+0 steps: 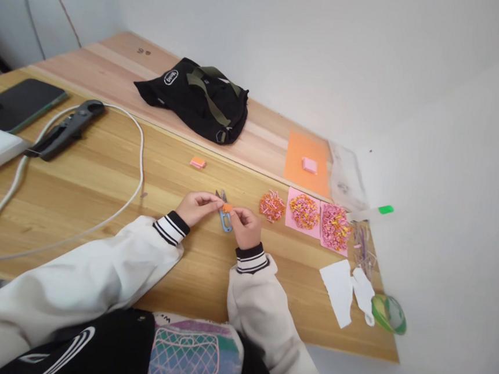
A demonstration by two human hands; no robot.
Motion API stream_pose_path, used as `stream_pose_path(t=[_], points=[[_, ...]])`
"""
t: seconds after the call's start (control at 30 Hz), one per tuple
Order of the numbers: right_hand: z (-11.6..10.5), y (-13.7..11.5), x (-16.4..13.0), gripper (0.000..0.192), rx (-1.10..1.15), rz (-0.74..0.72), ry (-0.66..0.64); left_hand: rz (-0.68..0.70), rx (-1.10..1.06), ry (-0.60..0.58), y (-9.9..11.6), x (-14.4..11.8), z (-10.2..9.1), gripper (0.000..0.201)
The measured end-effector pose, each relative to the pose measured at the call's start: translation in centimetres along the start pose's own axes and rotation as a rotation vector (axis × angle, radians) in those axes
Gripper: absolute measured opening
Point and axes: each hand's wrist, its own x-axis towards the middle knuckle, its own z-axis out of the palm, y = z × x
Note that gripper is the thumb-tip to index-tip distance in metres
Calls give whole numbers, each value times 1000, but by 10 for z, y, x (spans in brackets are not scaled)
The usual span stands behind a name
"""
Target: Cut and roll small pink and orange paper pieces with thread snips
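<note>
At table centre: both hands meet over the wooden table (100, 197).
Left hand (195, 207): fingertips pinch the orange piece (227, 208) from its left.
Right hand (245, 226): pinches the same piece from the right; also grips the snips (224, 213).
Snips axis: roughly upright, blades pointing away.
Nearby: piles of bits (272, 206) to the right.

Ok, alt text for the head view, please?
Both hands, left hand and right hand, pinch a small orange paper piece above blue thread snips on a wooden table. Piles of tiny pink-orange paper bits lie to the right, a black bag behind.
</note>
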Motion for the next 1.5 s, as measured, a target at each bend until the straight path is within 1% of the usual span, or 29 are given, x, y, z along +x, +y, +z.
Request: stream_pose_path(t=[0.37, 0.53, 0.8, 1.03, 1.2, 1.37, 1.5], points=[[0, -2, -1, 17, -22, -1, -11, 0, -25, 17, -1, 0, 1, 31], [0, -1, -1, 17, -35, -6, -17, 15, -24, -2, -1, -1, 1, 33], [0, -4, -2, 16, -27, -34, -31, -10, -57, -14, 1, -1, 2, 31], [0, -3, -1, 17, -39, -18, -15, -41, -66, -50, 1, -1, 2, 34], [0, -2, -1, 17, -27, -9, -26, -27, -35, -14, 0, -1, 2, 32], [1, -3, -1, 18, -44, -11, -18, -11, -33, -17, -1, -1, 2, 31], [0, -6, -2, 18, -70, -32, -46, -25, -55, -28, -1, -1, 2, 29]])
